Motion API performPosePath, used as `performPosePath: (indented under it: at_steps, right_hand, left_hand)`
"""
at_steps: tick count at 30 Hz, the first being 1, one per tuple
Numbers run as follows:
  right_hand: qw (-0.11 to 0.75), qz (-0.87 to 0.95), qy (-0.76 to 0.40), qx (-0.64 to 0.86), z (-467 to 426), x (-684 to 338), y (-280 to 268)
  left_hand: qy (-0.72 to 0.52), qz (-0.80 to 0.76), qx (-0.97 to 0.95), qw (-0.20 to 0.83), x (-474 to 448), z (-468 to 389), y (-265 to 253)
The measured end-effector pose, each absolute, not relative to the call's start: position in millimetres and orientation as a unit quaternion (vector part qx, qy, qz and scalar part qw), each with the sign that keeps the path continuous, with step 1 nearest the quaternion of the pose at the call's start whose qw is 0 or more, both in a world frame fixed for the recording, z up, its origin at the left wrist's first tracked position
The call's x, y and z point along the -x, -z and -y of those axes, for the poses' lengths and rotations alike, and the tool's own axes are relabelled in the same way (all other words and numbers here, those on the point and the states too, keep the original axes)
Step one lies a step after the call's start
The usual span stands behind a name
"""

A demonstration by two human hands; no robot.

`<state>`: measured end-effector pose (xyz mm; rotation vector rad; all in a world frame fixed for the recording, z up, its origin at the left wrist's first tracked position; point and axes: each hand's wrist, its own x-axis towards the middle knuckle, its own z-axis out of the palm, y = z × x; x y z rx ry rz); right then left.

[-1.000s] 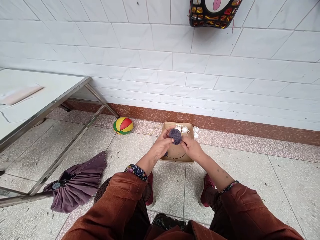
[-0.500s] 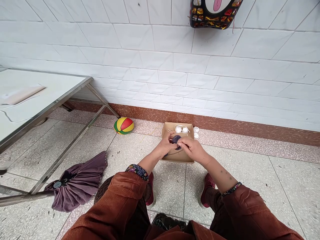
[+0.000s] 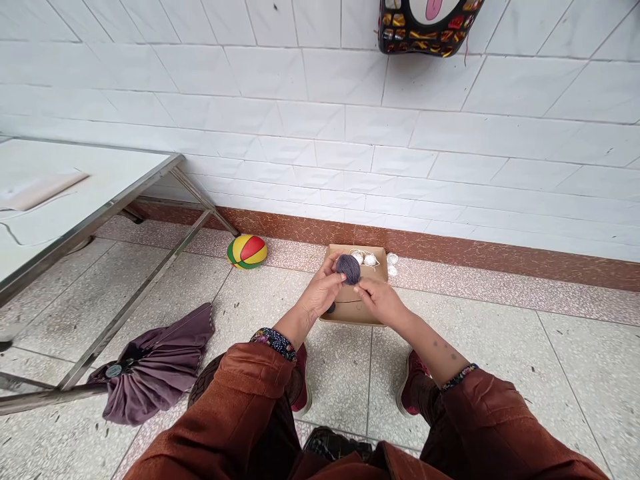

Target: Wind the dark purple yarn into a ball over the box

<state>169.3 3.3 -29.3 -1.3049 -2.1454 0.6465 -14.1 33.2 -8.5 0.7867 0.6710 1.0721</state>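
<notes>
A ball of dark grey-purple yarn (image 3: 349,269) sits in my left hand (image 3: 321,291), its fingers wrapped round the ball's left side. My right hand (image 3: 380,297) is closed in a pinch at the ball's lower right, apparently on the yarn strand, which is too fine to see clearly there. Both hands are over a shallow cardboard box (image 3: 353,315) on the floor. Inside it, a dark strand crosses the bottom, and a small dark ball (image 3: 331,307) shows partly behind my left hand. White yarn balls (image 3: 369,260) lie at the box's far side.
More white balls (image 3: 393,264) rest on the floor just right of the box. A colourful ball (image 3: 248,251) lies near the leg of a metal-framed table (image 3: 150,170). Purple cloth (image 3: 160,367) hangs at the left. A black patterned container (image 3: 427,30) is on the tiled wall.
My left hand has turned so that the yarn ball shows more fully, slightly higher up. My right hand has moved slightly down, to the ball's lower right.
</notes>
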Motion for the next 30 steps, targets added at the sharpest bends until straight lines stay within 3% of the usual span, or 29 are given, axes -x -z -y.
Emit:
performPosePath:
  at_steps: [6,13,17,23,30]
  right_hand:
    - [0.239,0.871,-0.258,0.343,18,-156,5]
    - [0.408,0.787,-0.253,0.388,3,-179,-18]
    - [0.44,0.738,-0.234,0.455,-12,-192,-8]
    - [0.399,0.71,-0.257,0.521,-18,-190,16]
    - [0.292,0.782,-0.273,0.479,-2,-169,30]
  left_hand:
    - [-0.492,-0.422,-0.389,0.655,16,-40,23]
    - [-0.398,-0.417,-0.48,0.661,12,-32,22]
    - [-0.333,-0.335,-0.527,0.707,9,-25,14]
    - [-0.379,-0.214,-0.466,0.77,7,-21,4]
    - [-0.524,-0.28,-0.344,0.727,17,-38,5]
